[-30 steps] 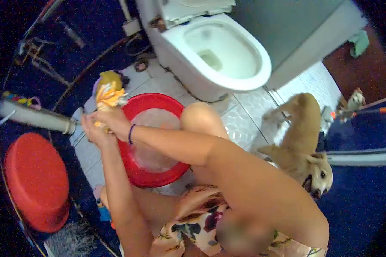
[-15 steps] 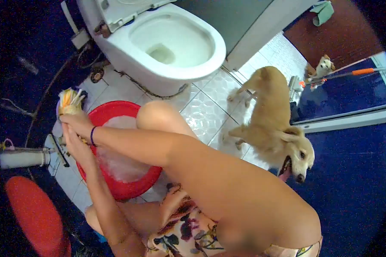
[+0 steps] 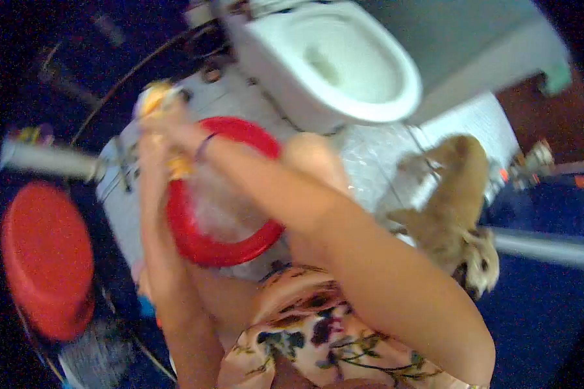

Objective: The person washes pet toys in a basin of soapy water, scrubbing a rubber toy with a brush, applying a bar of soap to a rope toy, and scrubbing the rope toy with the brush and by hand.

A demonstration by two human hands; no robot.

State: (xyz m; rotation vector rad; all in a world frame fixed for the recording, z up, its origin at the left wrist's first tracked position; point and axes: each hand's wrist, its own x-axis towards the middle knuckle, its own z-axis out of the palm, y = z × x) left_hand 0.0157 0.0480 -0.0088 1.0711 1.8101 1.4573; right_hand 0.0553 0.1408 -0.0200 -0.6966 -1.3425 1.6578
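Observation:
A bunched yellow and white cloth (image 3: pixel 156 98) sticks out above my two hands, blurred by motion. My right hand (image 3: pixel 175 128), with a dark band at its wrist, is closed round it. Beside it on the left, my left hand (image 3: pixel 152 139) is closed on the same cloth, its fingers smeared. A yellow part of the cloth shows below the hands, over the rim of a red basin (image 3: pixel 253 251). Whitish, sudsy water (image 3: pixel 224 201) lies in the basin, partly hidden by my right forearm.
A white toilet (image 3: pixel 396 107) stands beyond the basin, its seat up. On the right is a tan dog (image 3: pixel 457 188); a smaller pale dog (image 3: pixel 538 155) is farther back. A red stool or tub (image 3: pixel 45 246) and a grey fluffy thing (image 3: pixel 97 356) are at the left.
The view has swung, so the toilet, basin and tan dog sit farther right than half a second ago. Both hands stay on the cloth, and a yellow part now shows below them.

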